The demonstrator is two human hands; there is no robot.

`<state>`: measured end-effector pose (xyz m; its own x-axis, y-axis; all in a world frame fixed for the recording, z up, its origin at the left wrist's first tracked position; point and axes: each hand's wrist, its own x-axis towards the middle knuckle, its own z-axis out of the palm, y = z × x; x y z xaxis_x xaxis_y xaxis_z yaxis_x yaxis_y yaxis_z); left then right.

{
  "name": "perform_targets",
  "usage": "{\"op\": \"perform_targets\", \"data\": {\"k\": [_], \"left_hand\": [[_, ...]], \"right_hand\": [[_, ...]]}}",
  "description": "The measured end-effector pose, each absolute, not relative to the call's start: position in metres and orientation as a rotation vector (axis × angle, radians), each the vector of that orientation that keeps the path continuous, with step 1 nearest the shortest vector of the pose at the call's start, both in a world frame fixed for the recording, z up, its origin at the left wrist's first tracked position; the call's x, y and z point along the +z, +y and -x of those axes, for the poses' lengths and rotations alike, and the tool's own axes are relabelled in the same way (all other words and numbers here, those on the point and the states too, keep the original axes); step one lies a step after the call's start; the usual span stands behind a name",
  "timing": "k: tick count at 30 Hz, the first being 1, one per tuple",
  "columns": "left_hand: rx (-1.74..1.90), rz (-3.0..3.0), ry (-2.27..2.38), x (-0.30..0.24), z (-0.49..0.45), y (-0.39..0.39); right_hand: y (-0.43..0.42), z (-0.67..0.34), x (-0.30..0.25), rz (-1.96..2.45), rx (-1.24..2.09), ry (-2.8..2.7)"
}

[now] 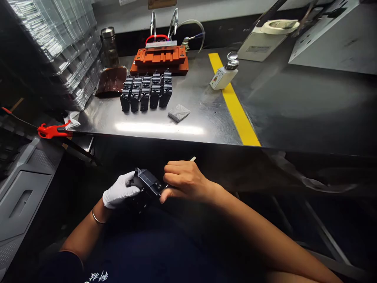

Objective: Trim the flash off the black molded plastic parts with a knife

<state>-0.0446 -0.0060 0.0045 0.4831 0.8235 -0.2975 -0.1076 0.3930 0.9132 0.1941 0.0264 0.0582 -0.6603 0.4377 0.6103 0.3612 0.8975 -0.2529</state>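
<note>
My left hand (120, 191), in a white glove, is closed around a black plastic housing (149, 182) with a glossy face, held tilted in front of my body. My bare right hand (187, 181) grips a slim tool; its pale end (193, 159) sticks out above the knuckles. Near my right thumb, the tool's thin tip meets the right end of the housing or lies very close to it. My fingers cover most of the tool, so its kind is hidden. On the bench beyond, similar black parts (144, 94) stand in rows beside a folded grey cloth (179, 113).
An orange fixture (160, 57) stands behind the rows. A white pump bottle (224, 74) sits on the yellow tape (235, 110). Clear plastic trays (70, 59) are stacked at the left, above a red air gun (51, 131). The metal bench's front edge (165, 138) runs beyond my hands.
</note>
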Motion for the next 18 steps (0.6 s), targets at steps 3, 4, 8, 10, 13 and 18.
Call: {"op": "perform_targets", "data": {"k": [3,4,8,10,13,18], "left_hand": [[0.738,-0.982,0.855,0.002,0.041,-0.007],[0.747,-0.981,0.845,0.001,0.04,-0.007],[0.768,-0.989,0.818,-0.002,0.038,-0.007],[0.772,-1.0,0.823,-0.002,0.039,-0.007],[0.734,-1.025,0.851,0.001,0.043,-0.005],[0.64,-1.136,0.93,0.015,0.053,0.004]], "right_hand": [[0.026,-0.195,0.056,0.598,0.128,-2.313],[0.026,-0.195,0.055,0.615,0.125,-2.3],[0.025,-0.194,0.055,0.659,0.14,-2.302],[0.025,-0.194,0.054,0.692,0.223,-2.322],[0.025,-0.198,0.051,0.698,0.544,-2.368],[0.024,-0.207,0.049,0.652,1.171,-2.214]]}}
